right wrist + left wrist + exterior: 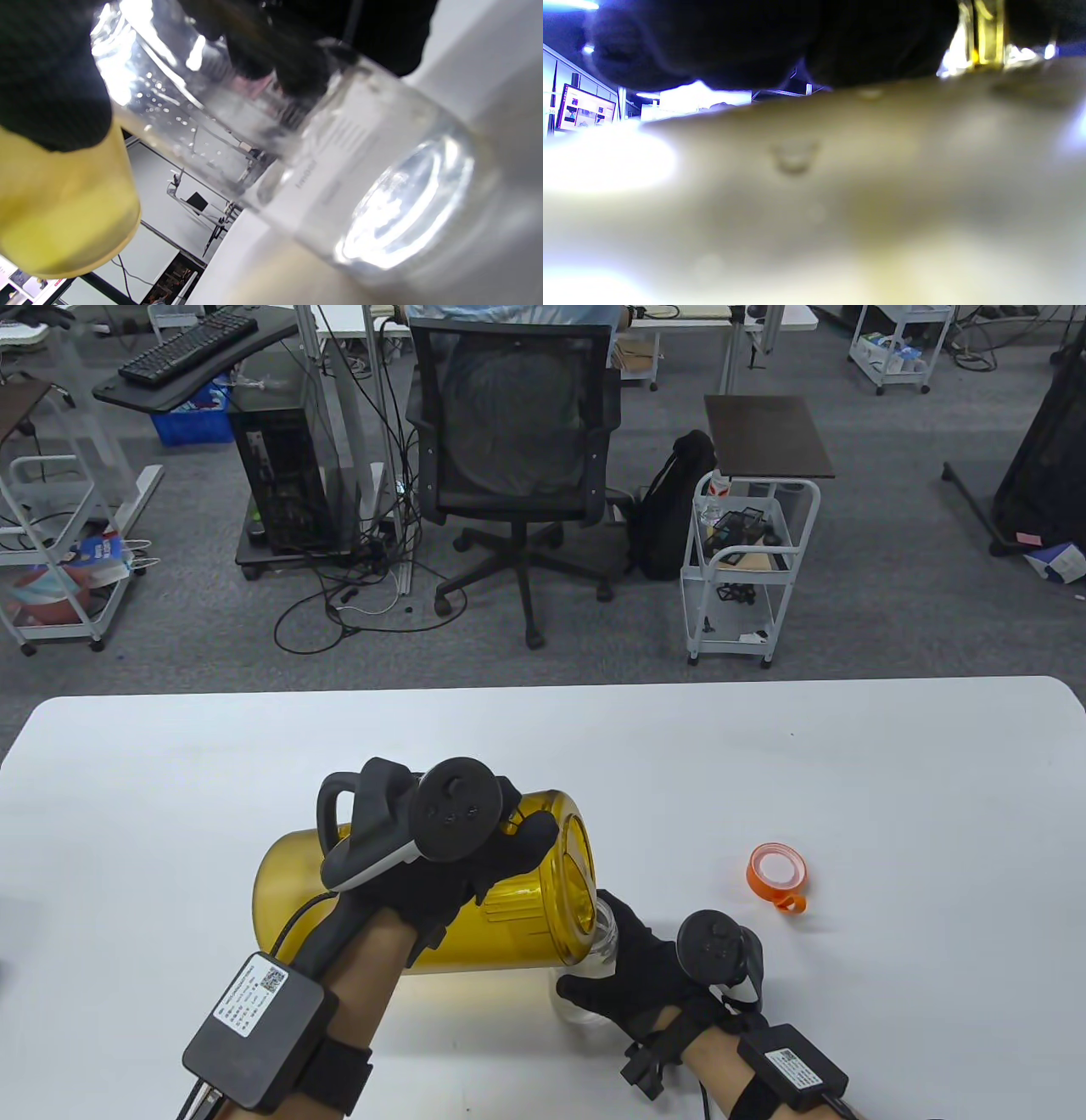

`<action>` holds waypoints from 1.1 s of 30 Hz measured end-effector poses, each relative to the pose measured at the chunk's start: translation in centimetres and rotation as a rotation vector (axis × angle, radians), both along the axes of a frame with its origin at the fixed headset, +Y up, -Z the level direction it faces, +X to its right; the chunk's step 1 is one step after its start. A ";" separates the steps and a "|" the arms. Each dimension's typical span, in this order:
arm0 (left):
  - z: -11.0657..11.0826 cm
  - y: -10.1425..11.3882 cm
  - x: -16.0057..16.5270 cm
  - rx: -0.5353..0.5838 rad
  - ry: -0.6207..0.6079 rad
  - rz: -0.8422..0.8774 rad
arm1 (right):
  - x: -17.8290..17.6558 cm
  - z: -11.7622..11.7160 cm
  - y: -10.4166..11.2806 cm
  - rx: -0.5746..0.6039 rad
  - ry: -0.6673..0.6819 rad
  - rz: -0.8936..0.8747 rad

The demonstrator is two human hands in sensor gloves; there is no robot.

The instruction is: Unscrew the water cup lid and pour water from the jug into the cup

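I have the white table (848, 780) under me. The yellow jug (517, 916) is tipped nearly flat, its mouth over the cup (607, 937) at the near edge, so I judge the pour is under way, though no stream shows clearly. My left hand (450, 857) is curled over the jug to hold that tilt. My right hand (645, 976) wraps the clear cup to steady it under the spout. The orange lid (776, 875) lies off to the right, well apart, out of the way. Faint grey print runs down the cup's side in the right wrist view; I cannot read it.
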State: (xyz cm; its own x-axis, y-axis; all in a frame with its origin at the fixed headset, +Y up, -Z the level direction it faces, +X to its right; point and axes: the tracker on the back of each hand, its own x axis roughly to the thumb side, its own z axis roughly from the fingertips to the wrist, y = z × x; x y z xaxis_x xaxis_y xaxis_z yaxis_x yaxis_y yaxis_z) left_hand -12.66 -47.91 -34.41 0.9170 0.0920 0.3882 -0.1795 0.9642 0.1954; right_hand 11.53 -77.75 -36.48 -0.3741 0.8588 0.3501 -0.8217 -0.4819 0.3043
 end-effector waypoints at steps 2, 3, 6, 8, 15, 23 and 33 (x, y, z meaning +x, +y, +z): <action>0.0 0.0 0.0 0.001 -0.001 -0.001 | 0.0 0.0 0.0 0.000 0.000 0.000; 0.0 0.0 0.0 0.001 -0.001 -0.001 | 0.0 0.0 0.0 0.000 0.000 0.000; 0.0 0.0 0.1 0.000 0.001 -0.004 | 0.0 0.0 0.0 0.000 0.000 0.000; 0.1 0.0 0.1 0.001 -0.001 -0.006 | 0.0 0.0 0.0 0.000 0.000 0.000; 0.2 0.0 -0.1 0.004 -0.004 -0.006 | 0.0 0.0 0.0 0.001 0.000 0.002; 0.2 0.1 0.1 0.006 -0.004 -0.014 | 0.0 0.0 0.0 0.001 -0.001 0.003; 0.3 0.1 0.2 0.008 -0.004 -0.018 | 0.0 0.0 0.0 0.003 -0.003 0.006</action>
State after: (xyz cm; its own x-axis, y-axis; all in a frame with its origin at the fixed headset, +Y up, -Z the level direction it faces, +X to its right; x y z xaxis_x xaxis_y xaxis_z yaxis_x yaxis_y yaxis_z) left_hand -12.45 -47.80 -34.12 0.9167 0.0721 0.3929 -0.1628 0.9656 0.2027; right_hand 11.56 -77.74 -36.50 -0.3799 0.8556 0.3516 -0.8198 -0.4875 0.3005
